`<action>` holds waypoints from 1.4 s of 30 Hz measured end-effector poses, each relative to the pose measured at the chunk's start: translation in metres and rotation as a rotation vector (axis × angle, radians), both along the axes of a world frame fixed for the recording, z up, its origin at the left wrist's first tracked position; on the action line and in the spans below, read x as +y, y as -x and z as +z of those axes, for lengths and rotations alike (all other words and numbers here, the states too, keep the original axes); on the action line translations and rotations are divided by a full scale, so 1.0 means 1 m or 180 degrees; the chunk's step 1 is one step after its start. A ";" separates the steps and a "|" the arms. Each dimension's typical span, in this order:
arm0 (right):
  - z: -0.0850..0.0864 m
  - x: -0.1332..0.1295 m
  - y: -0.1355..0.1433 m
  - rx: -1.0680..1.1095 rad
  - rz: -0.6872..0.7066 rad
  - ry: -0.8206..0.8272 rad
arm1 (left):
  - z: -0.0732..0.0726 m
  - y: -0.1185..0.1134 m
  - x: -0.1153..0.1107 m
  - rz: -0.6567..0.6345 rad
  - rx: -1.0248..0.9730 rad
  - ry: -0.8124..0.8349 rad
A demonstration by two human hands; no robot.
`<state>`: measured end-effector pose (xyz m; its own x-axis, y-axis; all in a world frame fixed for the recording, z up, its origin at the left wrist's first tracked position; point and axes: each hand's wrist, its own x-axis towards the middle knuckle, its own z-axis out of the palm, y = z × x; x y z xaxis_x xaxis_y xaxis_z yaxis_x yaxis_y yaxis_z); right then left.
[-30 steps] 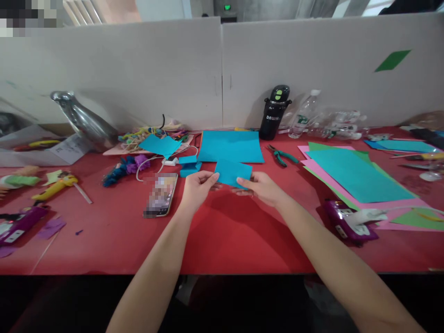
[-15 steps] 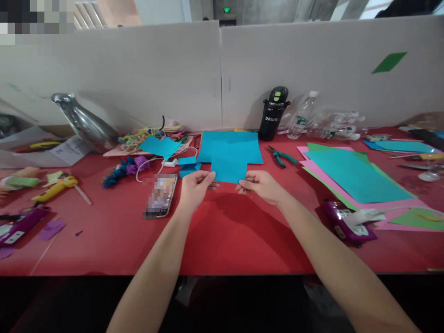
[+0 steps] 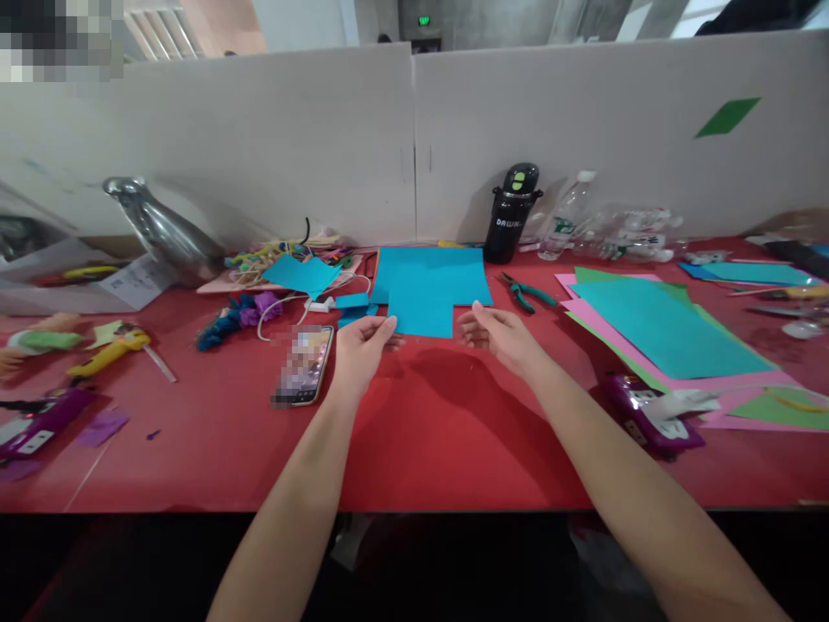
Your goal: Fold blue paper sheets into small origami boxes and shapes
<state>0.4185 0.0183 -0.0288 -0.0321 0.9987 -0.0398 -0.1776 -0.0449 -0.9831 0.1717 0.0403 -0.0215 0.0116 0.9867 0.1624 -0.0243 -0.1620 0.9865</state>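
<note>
A small blue sheet of paper [image 3: 420, 314] is held up by its left corner in my left hand [image 3: 363, 345], thumb on top and fingers beneath. My right hand [image 3: 497, 335] is off the paper, just right of its edge, with thumb and fingers apart and nothing between them. Behind the small sheet lies a larger blue sheet [image 3: 431, 268], partly covered by it from this angle. Folded blue paper pieces [image 3: 355, 302] rest just beyond my left hand. A phone [image 3: 304, 366] lies left of my left wrist.
Green-handled pliers [image 3: 529, 295] and a black bottle [image 3: 511, 214] stand or lie at back right. Coloured sheets [image 3: 667, 324] and a purple power strip [image 3: 651, 416] are on the right. On the left are a yellow glue gun [image 3: 110, 352] and a steel jug [image 3: 161, 229].
My right hand has let go of the small blue sheet and moved slightly right, its fingers opening. The sheet has shifted a little left, still in my left hand.
</note>
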 end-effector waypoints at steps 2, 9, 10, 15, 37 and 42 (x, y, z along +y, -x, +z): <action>0.000 0.000 0.004 0.0161 0.0035 0.0075 | -0.001 -0.002 -0.001 -0.0106 0.0043 0.0052; 0.002 -0.006 0.013 -0.0009 0.0348 -0.0142 | -0.001 -0.008 -0.006 -0.0501 0.0302 0.0136; 0.001 -0.005 0.013 -0.0058 0.0252 -0.0174 | 0.000 -0.008 -0.007 -0.0529 0.0368 0.0147; 0.001 -0.004 0.009 -0.0475 0.0037 -0.0256 | 0.002 -0.010 -0.010 -0.0861 0.0638 0.0228; 0.003 -0.008 0.014 -0.1134 0.0287 -0.0646 | -0.001 -0.011 -0.011 -0.1180 0.0747 0.0237; 0.002 -0.008 0.012 -0.1286 0.0149 -0.0552 | -0.001 -0.011 -0.010 -0.1167 0.0721 0.0223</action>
<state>0.4068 0.0098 -0.0267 -0.0937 0.9896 0.1095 0.2209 0.1279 -0.9669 0.1822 0.0303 -0.0230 0.3909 0.9192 0.0483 0.1504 -0.1156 0.9818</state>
